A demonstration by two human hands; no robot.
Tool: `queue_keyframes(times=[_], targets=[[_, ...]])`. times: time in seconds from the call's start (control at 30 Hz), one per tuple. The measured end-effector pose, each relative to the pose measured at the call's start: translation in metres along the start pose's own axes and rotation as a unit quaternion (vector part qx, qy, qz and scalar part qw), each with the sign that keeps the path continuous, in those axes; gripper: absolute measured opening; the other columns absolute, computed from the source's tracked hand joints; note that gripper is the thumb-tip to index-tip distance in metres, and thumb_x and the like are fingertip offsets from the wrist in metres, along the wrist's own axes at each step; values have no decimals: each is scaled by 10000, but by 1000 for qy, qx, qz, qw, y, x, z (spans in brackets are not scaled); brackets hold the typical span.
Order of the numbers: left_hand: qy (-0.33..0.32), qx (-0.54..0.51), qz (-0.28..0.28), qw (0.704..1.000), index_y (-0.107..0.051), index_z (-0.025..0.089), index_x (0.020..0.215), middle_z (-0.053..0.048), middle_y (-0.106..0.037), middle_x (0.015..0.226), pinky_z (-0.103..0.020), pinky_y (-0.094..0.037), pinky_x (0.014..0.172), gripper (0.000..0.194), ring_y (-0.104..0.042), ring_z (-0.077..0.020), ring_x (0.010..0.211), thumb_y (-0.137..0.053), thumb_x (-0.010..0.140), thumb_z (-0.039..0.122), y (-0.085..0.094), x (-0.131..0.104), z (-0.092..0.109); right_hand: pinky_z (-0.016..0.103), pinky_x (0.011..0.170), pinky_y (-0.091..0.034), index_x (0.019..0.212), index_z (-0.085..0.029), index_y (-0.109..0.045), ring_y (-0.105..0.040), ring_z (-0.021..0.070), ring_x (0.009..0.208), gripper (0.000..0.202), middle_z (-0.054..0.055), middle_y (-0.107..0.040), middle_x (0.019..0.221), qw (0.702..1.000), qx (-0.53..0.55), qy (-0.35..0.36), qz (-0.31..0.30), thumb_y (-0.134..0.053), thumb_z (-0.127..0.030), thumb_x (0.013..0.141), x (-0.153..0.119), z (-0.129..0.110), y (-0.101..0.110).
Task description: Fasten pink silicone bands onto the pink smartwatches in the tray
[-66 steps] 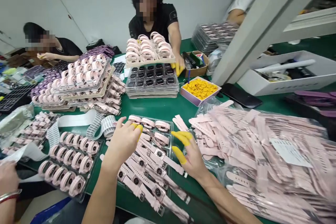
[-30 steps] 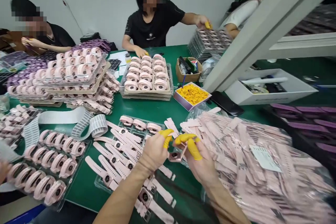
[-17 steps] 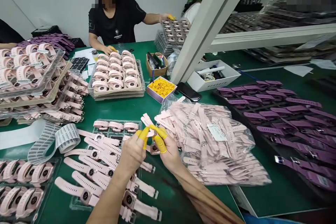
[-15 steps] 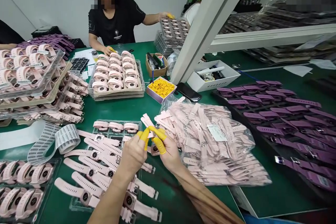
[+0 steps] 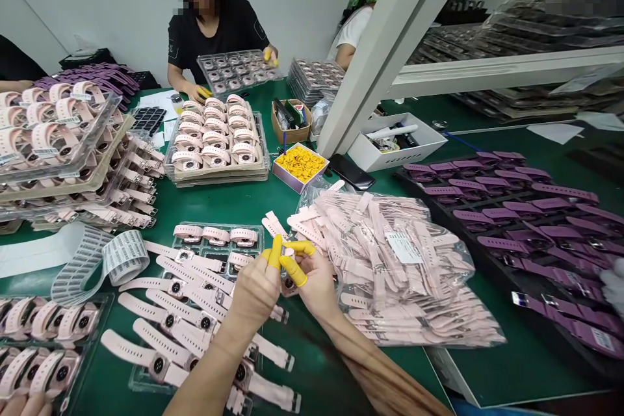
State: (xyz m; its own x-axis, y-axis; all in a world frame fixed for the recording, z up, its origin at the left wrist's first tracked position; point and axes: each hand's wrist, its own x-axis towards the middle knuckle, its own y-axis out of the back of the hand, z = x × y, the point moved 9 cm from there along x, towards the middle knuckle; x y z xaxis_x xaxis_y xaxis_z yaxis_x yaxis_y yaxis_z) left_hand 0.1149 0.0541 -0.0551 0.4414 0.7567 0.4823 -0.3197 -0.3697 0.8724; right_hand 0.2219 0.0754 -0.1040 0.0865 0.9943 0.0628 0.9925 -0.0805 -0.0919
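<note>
My left hand (image 5: 260, 279) and my right hand (image 5: 314, 273), both with yellow finger cots, meet at the middle of the bench. Between their closed fingertips is a pale pink watch strap (image 5: 288, 251), mostly hidden by the fingers. Just beyond them lies another loose pink strap (image 5: 275, 224). Below and left of my hands, several pink-strapped watches (image 5: 168, 322) lie stretched out across a clear tray. Curled pink watches (image 5: 214, 234) sit in that tray's far row. Right of my hands is a plastic bag (image 5: 404, 253) full of pink straps.
Across the bench a co-worker (image 5: 214, 32) holds a tray of watch cases (image 5: 238, 71). Another person's hand (image 5: 29, 406) touches a watch tray at bottom left. Stacked trays (image 5: 58, 143), a label roll (image 5: 127, 257), a box of yellow finger cots (image 5: 301, 166) and purple watches (image 5: 517, 208) surround me.
My fingers have shifted slightly around the strap. The co-worker has brought a tray from the stack on the right to their front. A hand has appeared at bottom left.
</note>
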Motion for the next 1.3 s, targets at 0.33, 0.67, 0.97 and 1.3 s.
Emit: queue_keyframes(times=[0.33,0.67,0.97,1.3], targets=[[80,-336,-87,934,-661,135,1238,-140,-769,1065,-349,-643,789,389,-750,-253,944,-501,884,134,2,1,-10,386,803,-634,1072,-251,-719,-734,243,871,162,62,-747,943,964,-194,182,-22,-701,-340,938,-5,-35,6],[355,-509,129,774,-756,158,1137,-118,-810,1082,-375,-649,896,333,-776,-252,1032,-548,1031,395,8,-16,-79,364,718,-626,1164,-218,-672,-732,245,853,207,92,-727,970,928,-289,204,-119,-638,-344,1003,-8,-25,-18],[454,-610,204,617,-749,121,1062,-102,-813,844,-274,-646,567,507,-798,-236,723,-742,865,588,-3,-28,-95,301,622,-577,1158,-245,-585,-627,164,678,202,35,-665,903,926,-216,291,-104,-674,-219,979,-19,-42,-16],[450,-624,169,616,-755,120,1032,-84,-795,800,-209,-578,436,512,-780,-210,637,-767,835,592,-8,-25,-87,279,671,-634,1159,-241,-657,-700,166,792,186,71,-683,966,913,-203,335,-112,-660,-170,987,-24,-51,-20]])
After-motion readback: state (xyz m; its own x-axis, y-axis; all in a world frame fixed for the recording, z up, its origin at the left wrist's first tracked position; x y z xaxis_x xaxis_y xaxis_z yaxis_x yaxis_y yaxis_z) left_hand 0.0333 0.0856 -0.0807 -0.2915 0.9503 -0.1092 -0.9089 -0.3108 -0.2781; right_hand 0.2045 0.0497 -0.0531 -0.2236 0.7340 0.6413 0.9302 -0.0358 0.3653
